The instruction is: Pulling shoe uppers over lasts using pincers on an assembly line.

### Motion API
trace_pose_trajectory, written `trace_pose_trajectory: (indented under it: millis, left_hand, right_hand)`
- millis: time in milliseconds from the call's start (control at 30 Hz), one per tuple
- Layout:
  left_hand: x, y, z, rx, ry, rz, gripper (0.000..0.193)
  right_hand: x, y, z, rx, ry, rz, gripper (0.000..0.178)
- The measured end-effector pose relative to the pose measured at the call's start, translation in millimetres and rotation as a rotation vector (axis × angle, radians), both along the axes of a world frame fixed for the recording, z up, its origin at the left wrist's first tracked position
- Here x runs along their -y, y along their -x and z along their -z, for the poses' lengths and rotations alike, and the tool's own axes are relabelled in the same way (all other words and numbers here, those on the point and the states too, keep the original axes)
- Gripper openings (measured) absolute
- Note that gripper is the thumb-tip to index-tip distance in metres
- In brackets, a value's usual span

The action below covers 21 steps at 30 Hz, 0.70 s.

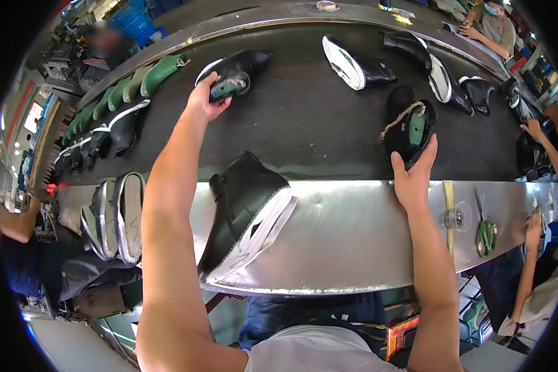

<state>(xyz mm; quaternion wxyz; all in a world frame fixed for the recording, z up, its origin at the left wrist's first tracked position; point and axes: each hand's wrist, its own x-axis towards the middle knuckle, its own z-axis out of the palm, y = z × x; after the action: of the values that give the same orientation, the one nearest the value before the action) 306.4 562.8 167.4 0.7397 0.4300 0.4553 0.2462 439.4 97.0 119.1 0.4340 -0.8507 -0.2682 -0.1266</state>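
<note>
On the dark belt at the upper left, my left hand (212,102) is closed on the ankle end of a black shoe (247,62) with a white lower edge. A green shoe last fills its opening. My right hand (415,173) grips a second black shoe (395,108) at the right, thumb and fingers at either side of its opening. Inside it show a green last (417,127) and a beige cord. Between my forearms, a black shoe upper (242,211) lies tilted on the metal ledge, its white underside turned to the right.
More black shoes (372,71) lie on the belt (291,111) at the far right. Green lasts (158,74) line its left side. Upturned shoes (130,217) stand left on the ledge (347,248); scissors (487,235) and a clear cup (457,217) are at right. Co-workers sit both sides.
</note>
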Motion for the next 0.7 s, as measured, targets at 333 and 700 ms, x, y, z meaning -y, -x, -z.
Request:
trace_pose_trajectory:
  millis: [333,700]
  left_hand:
    - [154,150,-76,0.443,0.023,0.066,0.03]
    - [382,235,-74,0.567,-0.137,-0.001,0.042]
  right_hand:
    - [-18,111,-84,0.649,-0.139,-0.518,0.024]
    - [24,267,-117,0.496,-0.15,-0.638,0.033]
